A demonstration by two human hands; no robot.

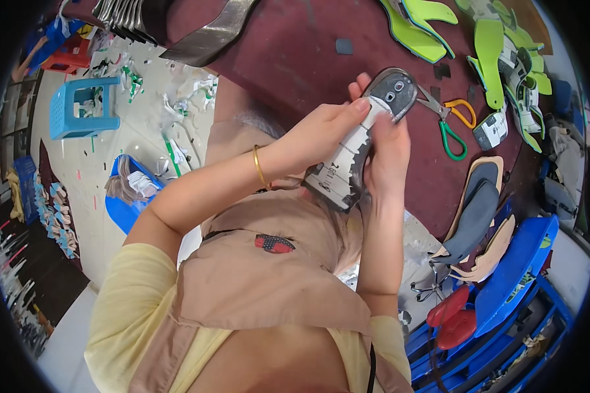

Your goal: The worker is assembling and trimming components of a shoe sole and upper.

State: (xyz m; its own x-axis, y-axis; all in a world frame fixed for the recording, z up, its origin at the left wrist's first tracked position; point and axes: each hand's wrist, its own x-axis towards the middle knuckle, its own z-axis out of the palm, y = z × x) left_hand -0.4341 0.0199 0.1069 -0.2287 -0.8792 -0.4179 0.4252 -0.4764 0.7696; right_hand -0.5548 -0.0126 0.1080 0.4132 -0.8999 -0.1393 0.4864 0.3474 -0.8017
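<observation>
Shoe form (339,160), one, dark grey with a white covering, is held by two bare hands near the near edge of the dark red table (295,59), its far end over the table and its near end over the lap. Two ringed round holes show at the far end, and dark handwriting marks the white part. The left hand (321,130) grips it from the left, thumb on top, fingertips showing past the far left side. The right hand (388,160) grips from the right, its thumb, blurred, on the white covering. One gold bracelet (260,169) circles the left wrist.

Just right of the form lies one pair of scissors (444,112), blades apart, with one orange and one green handle. Farther right sits a heap of bright green soles (488,62), overlapping too much to count. At least two more green pieces (406,29) lie at the far side, and one dark square scrap (344,46) lies left of them.

On the left stand one light blue stool (62,111), one red stool (67,57) and one blue bin (121,209). On the near right is one blue tray (524,268), with two red rounded pads (457,327) beside it.
</observation>
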